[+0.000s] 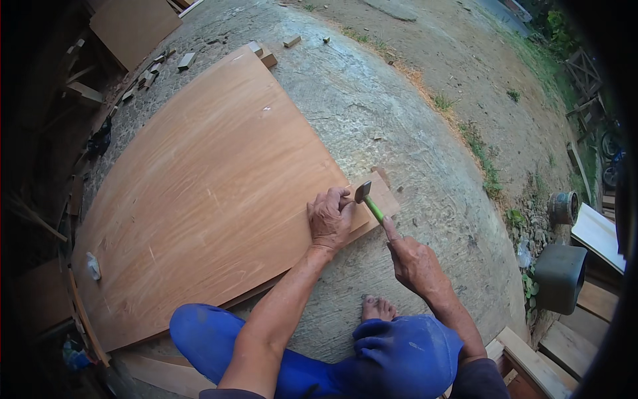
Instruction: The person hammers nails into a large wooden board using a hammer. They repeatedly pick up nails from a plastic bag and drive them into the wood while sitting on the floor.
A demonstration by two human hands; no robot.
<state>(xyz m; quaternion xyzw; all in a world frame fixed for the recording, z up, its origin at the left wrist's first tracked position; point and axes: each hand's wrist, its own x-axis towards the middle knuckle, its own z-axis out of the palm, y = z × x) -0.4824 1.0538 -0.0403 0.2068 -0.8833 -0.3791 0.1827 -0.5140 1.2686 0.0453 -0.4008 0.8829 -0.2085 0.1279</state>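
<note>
A large plywood panel (209, 189) lies on the concrete before me, with wood pieces under its edges. My left hand (330, 217) rests on its near right corner, thumb and fingers pinched together; whether they hold a small nail is too fine to tell. My right hand (416, 262) grips the green handle of a hammer (373, 207), index finger stretched along it. The hammer's metal head is close beside my left fingertips, above the corner. A flat wood board (383, 192) sticks out from beneath that corner.
Wood offcuts (187, 61) lie beyond the panel at the upper left. A small plastic bag (93, 266) sits on the panel's left end. On the right are a grey plastic container (559, 279), a tin can (563, 208) and stacked boards (573, 339). My bare foot is near the corner.
</note>
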